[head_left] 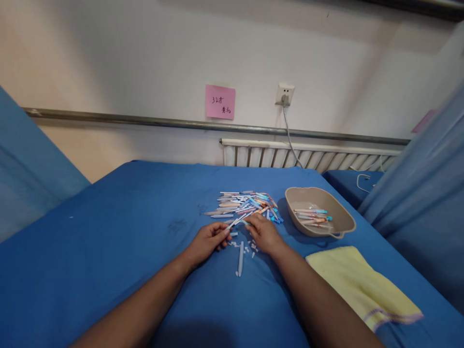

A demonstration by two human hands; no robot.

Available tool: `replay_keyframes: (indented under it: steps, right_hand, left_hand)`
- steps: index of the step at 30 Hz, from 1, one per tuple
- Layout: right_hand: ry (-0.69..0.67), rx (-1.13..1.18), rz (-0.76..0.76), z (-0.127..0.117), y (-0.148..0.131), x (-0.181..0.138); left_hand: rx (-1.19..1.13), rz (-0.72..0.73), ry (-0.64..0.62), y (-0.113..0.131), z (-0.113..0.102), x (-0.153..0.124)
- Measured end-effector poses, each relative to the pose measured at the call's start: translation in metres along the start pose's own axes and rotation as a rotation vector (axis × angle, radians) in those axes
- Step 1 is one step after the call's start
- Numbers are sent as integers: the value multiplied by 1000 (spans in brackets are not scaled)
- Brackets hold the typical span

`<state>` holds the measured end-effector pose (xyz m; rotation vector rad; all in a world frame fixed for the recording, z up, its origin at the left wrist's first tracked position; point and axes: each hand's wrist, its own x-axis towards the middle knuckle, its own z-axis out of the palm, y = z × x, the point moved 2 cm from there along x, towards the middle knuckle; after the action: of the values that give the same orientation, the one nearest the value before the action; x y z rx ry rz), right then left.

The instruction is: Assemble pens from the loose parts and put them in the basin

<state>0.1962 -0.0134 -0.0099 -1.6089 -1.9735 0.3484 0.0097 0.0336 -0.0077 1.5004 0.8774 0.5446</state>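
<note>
A heap of pen parts [246, 204] in white, blue, pink and orange lies on the blue sheet [126, 227]. My left hand [208, 240] is curled, its fingertips pinching a thin white pen part [236, 221] at the heap's near edge. My right hand [263, 233] rests palm down just right of it, fingers bent and reaching into the heap; what they grip is hidden. A white pen barrel [240, 258] and small white bits lie between and below the two hands.
A beige plastic basin [339, 226] with several assembled pens [313, 217] stands right of the heap. A yellow towel [362, 285] lies at the near right. Blue curtains hang on both sides. Behind are a radiator [308, 155], a wall socket and a pink note.
</note>
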Motion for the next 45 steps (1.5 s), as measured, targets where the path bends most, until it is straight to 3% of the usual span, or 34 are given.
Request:
replay_keyframes:
  steps: [9,18,26,32,38,45]
  right_hand:
    - [114,273,-120,2,6,0]
    - [152,316,-112,-4,10,-1]
    - [90,259,-166,0,1,-4]
    - [-50,151,-175,4,-9,-8]
    - [-97,135,-140,0,-20,-9]
    - [-122,133,-142,1,-22,-9]
  left_hand:
    - [123,50,-46,4,3,-4]
    - [116,60,-7,6,1,-4]
    - [361,175,-55,6,-1,-6]
    - [566,323,-93,11,2,-10]
    - [547,247,29,5,0,-9]
    - [554,234,-27,8,1,-10]
